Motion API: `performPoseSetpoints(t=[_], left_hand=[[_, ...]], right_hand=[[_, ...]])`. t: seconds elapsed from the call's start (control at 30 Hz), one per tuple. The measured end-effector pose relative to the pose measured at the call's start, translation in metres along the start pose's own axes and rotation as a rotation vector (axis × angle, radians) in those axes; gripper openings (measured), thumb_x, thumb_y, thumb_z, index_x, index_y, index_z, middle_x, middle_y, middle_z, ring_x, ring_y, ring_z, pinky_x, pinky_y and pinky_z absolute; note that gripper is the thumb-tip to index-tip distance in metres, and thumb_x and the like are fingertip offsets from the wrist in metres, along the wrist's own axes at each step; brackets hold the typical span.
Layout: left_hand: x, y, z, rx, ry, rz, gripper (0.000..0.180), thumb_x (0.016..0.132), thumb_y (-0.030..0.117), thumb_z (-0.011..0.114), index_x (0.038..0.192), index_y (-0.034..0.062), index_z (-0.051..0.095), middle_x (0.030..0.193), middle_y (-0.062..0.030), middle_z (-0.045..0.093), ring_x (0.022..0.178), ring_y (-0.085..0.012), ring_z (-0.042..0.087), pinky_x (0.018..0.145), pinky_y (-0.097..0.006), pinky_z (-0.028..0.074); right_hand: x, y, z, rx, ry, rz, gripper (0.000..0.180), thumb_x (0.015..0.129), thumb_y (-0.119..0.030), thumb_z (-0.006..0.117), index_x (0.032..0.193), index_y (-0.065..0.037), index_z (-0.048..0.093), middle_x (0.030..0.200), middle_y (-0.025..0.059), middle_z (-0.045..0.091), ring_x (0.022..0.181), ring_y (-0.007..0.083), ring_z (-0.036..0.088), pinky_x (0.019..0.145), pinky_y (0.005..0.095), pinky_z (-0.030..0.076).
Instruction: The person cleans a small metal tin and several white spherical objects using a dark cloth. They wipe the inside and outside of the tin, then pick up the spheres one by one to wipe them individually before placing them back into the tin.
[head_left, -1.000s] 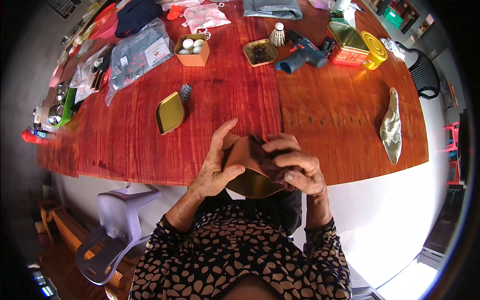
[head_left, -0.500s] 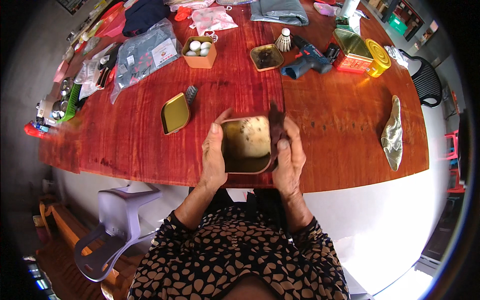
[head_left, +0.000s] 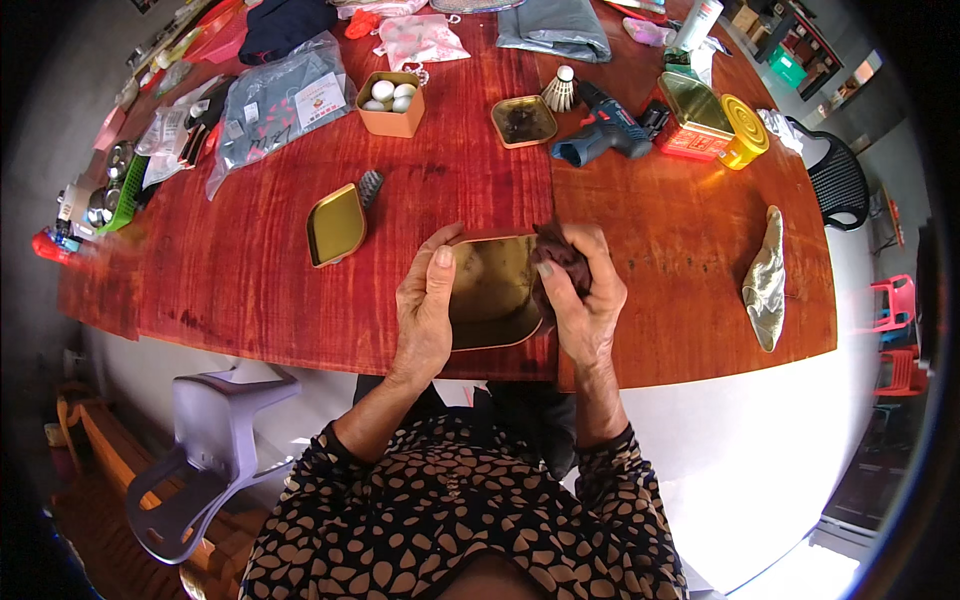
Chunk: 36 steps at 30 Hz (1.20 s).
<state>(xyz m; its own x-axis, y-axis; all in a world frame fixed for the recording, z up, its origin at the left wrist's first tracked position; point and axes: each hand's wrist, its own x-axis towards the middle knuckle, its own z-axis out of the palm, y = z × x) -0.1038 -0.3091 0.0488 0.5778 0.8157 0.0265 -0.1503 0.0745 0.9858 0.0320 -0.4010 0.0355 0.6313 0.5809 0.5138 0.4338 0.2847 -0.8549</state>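
Observation:
A squarish metal tin [head_left: 492, 292] with a gold-coloured, dark-spotted inside is held just above the table's near edge. My left hand [head_left: 424, 305] grips its left side, thumb along the rim. In my right hand [head_left: 590, 300] is a bunched dark brown cloth [head_left: 562, 258], pressed against the tin's upper right rim with the thumb reaching over the edge. The fingers under the tin are hidden. To the left lies a shallow gold tin lid [head_left: 336, 225], with a small grey ridged piece [head_left: 371, 187] by its upper corner.
Farther back on the red-brown table [head_left: 230, 270] stand a tin of white balls or eggs [head_left: 390, 115], a shallow tin with dark contents [head_left: 524, 122], a shuttlecock [head_left: 561, 90], a blue power drill [head_left: 605, 130], a red tin [head_left: 692, 120] and a yellow tub [head_left: 742, 132]. A shiny cloth [head_left: 766, 285] lies right.
The cloth, upright beside the tin before, is now bunched under my right fingers at its upper right rim. The tin's inside has turned from bright to shaded. The whole view has shifted slightly.

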Motion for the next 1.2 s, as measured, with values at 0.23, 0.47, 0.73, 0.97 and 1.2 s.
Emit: performPoseSetpoints(t=[0.23,0.47,0.73,0.97,1.2], left_hand=[[-0.003,0.007,0.002,-0.065,-0.011,-0.019,0.048,0.098,0.037,0.047,0.128,0.0000,0.050,0.110,-0.0057,0.059,0.103,-0.0117,0.053,0.094,-0.026,0.041],[-0.001,0.001,0.006,0.016,0.138,0.110,0.046,0.099,0.036,0.045,0.127,0.0007,0.048,0.118,-0.0070,0.054,0.108,-0.0130,0.049,0.097,-0.028,0.038],[-0.007,-0.009,0.005,0.195,0.066,0.174,0.046,0.097,0.038,0.048,0.128,0.0034,0.050,0.108,-0.0092,0.047,0.106,-0.0199,0.048,0.095,-0.033,0.039],[-0.004,-0.013,0.007,0.110,0.149,0.243,0.048,0.099,0.036,0.045,0.131,0.0009,0.045,0.119,-0.0093,0.047,0.114,-0.0182,0.046,0.098,-0.031,0.039],[-0.002,-0.023,0.008,0.083,0.288,0.229,0.048,0.101,0.039,0.034,0.135,0.0038,0.037,0.127,-0.0116,0.047,0.115,-0.0195,0.047,0.099,-0.032,0.038]], right_hand=[[0.023,-0.015,-0.003,-0.177,-0.100,-0.073,0.033,0.076,0.002,0.068,0.107,-0.001,0.060,0.099,0.0116,0.057,0.091,0.0229,0.061,0.078,0.0297,0.050],[-0.041,-0.021,0.011,0.058,0.082,0.467,0.030,0.085,-0.010,0.066,0.109,0.003,0.054,0.084,0.0032,0.059,0.077,0.0099,0.053,0.071,0.0248,0.047],[-0.023,-0.007,0.011,-0.167,0.113,0.253,0.031,0.084,-0.006,0.062,0.113,0.001,0.051,0.092,0.0136,0.056,0.083,0.0232,0.056,0.076,0.0334,0.047],[0.000,-0.007,0.020,-0.254,0.076,0.122,0.027,0.084,-0.006,0.062,0.109,0.002,0.054,0.093,0.0164,0.053,0.083,0.0317,0.055,0.075,0.0383,0.046],[-0.035,0.000,0.041,-0.103,0.122,0.291,0.017,0.086,-0.005,0.057,0.102,0.003,0.056,0.082,0.0157,0.058,0.075,0.0217,0.057,0.068,0.0340,0.047]])
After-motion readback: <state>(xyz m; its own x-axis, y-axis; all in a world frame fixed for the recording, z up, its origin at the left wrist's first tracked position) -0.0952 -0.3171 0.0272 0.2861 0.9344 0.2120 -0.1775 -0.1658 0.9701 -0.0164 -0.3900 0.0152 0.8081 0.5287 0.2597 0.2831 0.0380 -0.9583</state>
